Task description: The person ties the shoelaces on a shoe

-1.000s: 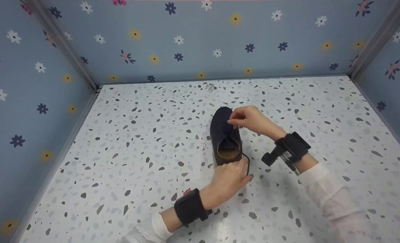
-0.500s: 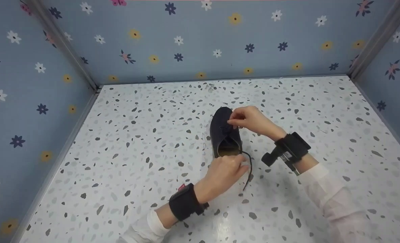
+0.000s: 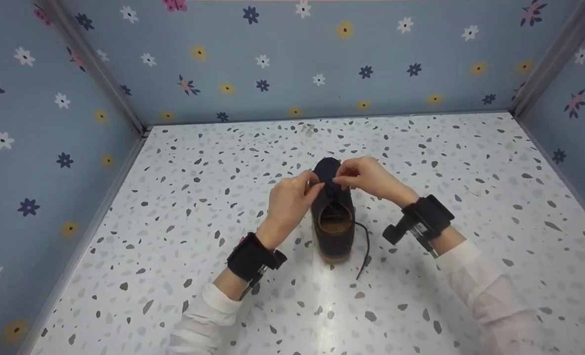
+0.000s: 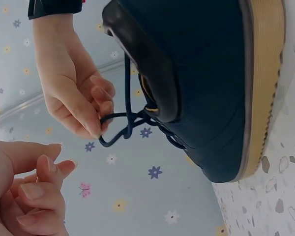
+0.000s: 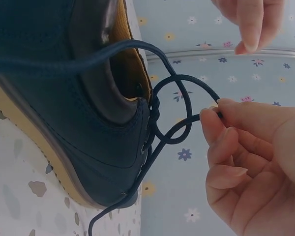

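A dark navy lace-up shoe with a tan sole sits upright on the speckled surface, toe pointing away from me. My right hand pinches a loop of the dark shoelace between thumb and index finger, above the lacing. Another part of the lace crosses that loop close to the eyelets. To the left of the shoe's front is my left hand, its fingers loosely bent. In the left wrist view, a gap shows between the left fingertips and the lace, and nothing is held there.
One loose lace end trails over the white speckled surface to the right of the shoe. Blue flowered panels enclose the back and both sides. Black camera bands are strapped round both wrists.
My left hand has let go of the lace by the heel and moved forward to the left of the shoe's front. The lace end dropped onto the surface. My right hand stays in place.
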Demonstrator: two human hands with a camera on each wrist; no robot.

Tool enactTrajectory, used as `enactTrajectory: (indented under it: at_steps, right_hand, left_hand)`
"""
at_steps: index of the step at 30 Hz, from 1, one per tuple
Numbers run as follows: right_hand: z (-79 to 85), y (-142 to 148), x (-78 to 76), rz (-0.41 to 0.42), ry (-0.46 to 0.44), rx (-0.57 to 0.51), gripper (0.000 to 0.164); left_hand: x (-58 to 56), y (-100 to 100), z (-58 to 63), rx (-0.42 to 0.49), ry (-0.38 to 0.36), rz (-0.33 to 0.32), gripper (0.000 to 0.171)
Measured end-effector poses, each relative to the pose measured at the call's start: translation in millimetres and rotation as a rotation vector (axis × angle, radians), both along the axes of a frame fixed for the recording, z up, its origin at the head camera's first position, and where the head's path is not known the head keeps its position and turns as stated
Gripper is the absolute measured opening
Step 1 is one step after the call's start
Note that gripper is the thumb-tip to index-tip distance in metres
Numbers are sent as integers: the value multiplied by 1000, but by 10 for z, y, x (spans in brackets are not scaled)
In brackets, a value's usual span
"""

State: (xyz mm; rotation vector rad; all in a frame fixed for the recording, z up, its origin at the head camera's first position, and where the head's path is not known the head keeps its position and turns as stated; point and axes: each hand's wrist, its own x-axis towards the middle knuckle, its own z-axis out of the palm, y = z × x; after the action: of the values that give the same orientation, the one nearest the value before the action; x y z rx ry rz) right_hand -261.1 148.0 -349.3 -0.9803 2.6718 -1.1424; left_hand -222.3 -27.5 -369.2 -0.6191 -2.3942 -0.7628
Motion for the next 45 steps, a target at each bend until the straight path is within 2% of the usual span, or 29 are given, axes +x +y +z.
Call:
enactTrajectory:
  at_steps: [5,10,16,26,36,42,45]
  right_hand:
    - [-138,40,-117,9,-6,10,18]
    - [-185,50,-144,14,-12,-4,17]
    - [-132,46,-96,35,-39,-37,17]
    - [31,-30,43,14,-13,-26,14]
    - [-74,27,-62,61,-21,-46,15]
    - [-92,28,-80,58,-39,-41,16]
    - [-54,13,-43,45,-32,-23,17]
  left_hand:
    - [-98,-37,-67,-10,-50,11,14]
    - [-167,-42,-106,-22,-95,25,17]
    - [-211,-30,-111,-23,-94,26,18]
    - [-251,45,-89,-78,-178,-35,22]
    - [-289,117,-124,-86,-189,-44,14]
    - [-302,141,-131,-88,-177,-43,11]
    - [-302,144,-131,-92,-165,-39,11]
